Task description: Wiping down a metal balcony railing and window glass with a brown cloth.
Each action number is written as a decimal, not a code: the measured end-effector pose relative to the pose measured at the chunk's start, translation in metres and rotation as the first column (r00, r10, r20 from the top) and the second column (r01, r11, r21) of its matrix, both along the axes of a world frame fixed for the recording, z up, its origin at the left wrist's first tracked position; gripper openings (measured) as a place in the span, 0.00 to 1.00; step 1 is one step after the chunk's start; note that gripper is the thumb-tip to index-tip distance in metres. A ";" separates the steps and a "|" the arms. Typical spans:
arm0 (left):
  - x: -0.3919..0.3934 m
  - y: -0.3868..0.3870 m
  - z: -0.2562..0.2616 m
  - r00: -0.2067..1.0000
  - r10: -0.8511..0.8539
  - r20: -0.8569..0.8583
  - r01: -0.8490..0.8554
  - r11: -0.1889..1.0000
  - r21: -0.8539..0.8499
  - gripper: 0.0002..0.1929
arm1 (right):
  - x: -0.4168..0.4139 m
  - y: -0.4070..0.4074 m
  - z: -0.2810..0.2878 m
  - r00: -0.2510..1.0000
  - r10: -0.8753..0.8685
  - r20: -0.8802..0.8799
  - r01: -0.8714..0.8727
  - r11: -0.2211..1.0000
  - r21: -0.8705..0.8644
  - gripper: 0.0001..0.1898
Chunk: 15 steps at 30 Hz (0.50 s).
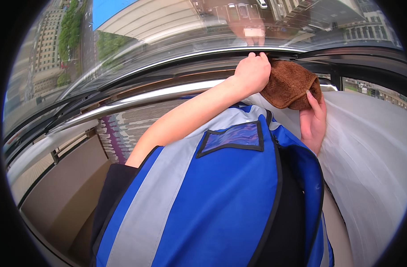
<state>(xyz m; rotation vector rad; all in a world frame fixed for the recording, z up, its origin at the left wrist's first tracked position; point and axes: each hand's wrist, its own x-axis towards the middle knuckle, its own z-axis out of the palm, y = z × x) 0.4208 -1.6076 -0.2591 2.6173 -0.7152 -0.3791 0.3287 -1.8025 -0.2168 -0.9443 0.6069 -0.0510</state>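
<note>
Between my two hands hangs a brown terry cloth [287, 86] with a stitched edge, in front of the window at the upper right. My left hand [253, 71] is at the black lower frame of the window, fingers bent against it, with the cloth touching its right side; whether those fingers pinch a part of the cloth is hidden. On the other side my right hand [313, 116] holds the cloth's lower right edge, thumb and fingers around it. The window glass [176, 33] mirrors a hand above the frame.
A polished metal rail [150, 95] runs below the window frame. White translucent sheeting [367, 143] hangs at the right. A patterned carpet [130, 123] and a beige panel [66, 187] lie to the left. Beyond the glass, far below, are roads, trees and buildings.
</note>
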 end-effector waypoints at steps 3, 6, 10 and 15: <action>-0.002 0.009 0.002 1.000 0.004 0.015 -0.004 1.000 0.014 0.14 | 0.003 -0.005 0.001 1.000 0.017 0.008 -0.017 1.000 0.007 0.25; -0.007 0.034 0.007 0.996 0.089 0.011 -0.090 0.982 0.165 0.13 | 0.009 -0.004 0.000 0.999 0.029 0.017 -0.029 0.999 0.014 0.26; -0.017 0.071 0.019 0.983 0.184 -0.013 -0.176 0.954 0.243 0.13 | 0.017 -0.001 0.000 0.992 0.125 -0.004 -0.124 0.992 0.038 0.24; -0.019 0.091 0.023 0.962 0.270 -0.036 -0.247 0.921 0.301 0.14 | 0.019 0.001 0.002 0.982 0.190 -0.017 -0.186 0.975 0.122 0.22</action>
